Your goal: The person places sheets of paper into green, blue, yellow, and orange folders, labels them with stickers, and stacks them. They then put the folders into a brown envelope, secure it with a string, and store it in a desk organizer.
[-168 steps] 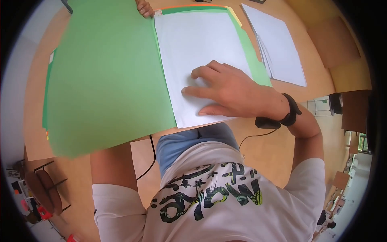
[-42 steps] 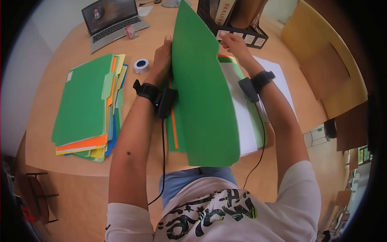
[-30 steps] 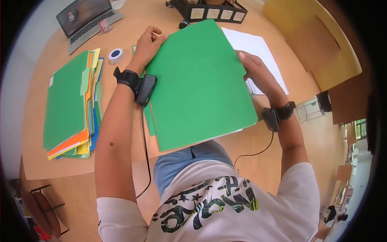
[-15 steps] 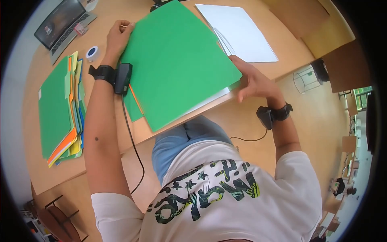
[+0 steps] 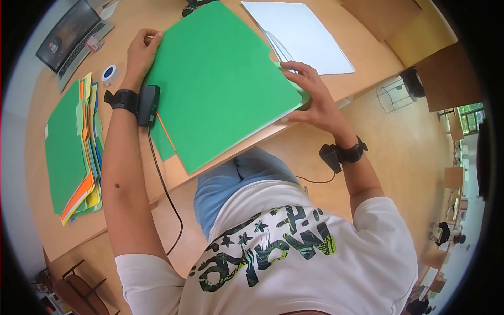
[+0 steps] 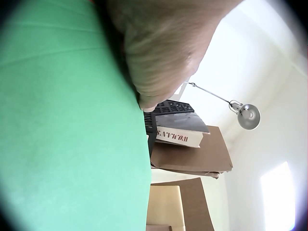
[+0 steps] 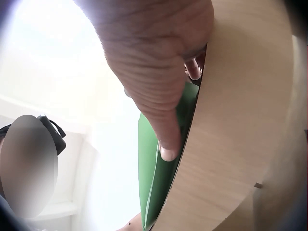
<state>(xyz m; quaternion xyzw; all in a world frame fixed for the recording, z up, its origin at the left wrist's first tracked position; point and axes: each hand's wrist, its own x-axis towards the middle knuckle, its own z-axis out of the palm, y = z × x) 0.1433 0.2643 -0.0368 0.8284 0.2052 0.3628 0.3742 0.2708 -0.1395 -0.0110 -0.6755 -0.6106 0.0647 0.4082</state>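
Observation:
A green file folder lies closed near the table's front edge, a thin white paper edge showing along its front side. My left hand holds its far left edge, with the thumb tip at the border and the other fingers curled beside it. At the near right corner my right hand grips the folder, fingers along the right side and thumb at the front edge. The right wrist view shows that thumb against the folder's side. Under the folder's left side, another green folder and an orange edge stick out.
Several coloured folders form a stack on the left. Beyond it are a tape roll and a laptop. White sheets lie at the back right. A thick book and a desk lamp show in the left wrist view.
The folder lay open over a white sheet, then its cover swung over to the right and closed. My right hand has come in from beside the corner to grip it.

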